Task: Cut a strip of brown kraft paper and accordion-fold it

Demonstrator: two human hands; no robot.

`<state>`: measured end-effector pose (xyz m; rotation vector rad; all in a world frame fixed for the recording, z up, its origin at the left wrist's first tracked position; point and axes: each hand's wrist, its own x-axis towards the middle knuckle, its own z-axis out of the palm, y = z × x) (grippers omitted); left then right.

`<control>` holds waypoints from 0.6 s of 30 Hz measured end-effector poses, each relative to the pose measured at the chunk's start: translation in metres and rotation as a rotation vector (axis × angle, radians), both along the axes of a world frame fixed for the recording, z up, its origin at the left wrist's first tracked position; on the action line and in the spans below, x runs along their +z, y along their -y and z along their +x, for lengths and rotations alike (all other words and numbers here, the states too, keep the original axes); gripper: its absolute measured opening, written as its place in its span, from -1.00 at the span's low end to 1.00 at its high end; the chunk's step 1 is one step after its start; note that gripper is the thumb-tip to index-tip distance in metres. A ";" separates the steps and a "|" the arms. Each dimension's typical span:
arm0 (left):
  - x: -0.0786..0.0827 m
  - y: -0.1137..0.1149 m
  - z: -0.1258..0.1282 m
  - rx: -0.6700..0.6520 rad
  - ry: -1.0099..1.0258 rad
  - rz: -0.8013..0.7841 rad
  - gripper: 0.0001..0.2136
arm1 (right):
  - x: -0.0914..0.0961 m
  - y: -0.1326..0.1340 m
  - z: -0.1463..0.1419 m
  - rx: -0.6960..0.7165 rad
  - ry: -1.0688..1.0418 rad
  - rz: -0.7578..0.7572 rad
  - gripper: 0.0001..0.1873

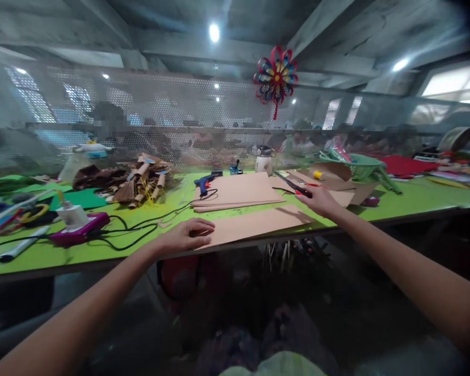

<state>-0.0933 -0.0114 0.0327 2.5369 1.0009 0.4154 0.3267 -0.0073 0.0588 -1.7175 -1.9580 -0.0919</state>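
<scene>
My left hand (188,234) rests on the near-left corner of a brown cardboard strip (258,222) at the front edge of the green table (43,253), fingers curled on the sheet. My right hand (319,200) reaches over the strip's far-right end and grips the red-handled scissors (295,186), blades pointing left and away. A stack of larger cardboard sheets (237,192) lies just behind the strip.
A blue glue gun (204,181) with a black cord lies left of the stack. A magenta power strip (78,230) with a white plug sits at left. A pile of brown paper craft pieces (137,183), a white jar (263,159), a green basket (354,162) and a mesh screen stand behind.
</scene>
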 end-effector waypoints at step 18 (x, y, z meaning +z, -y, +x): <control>-0.016 0.011 0.005 0.043 -0.087 0.416 -0.72 | -0.061 -0.047 0.044 -0.362 0.212 0.003 -0.58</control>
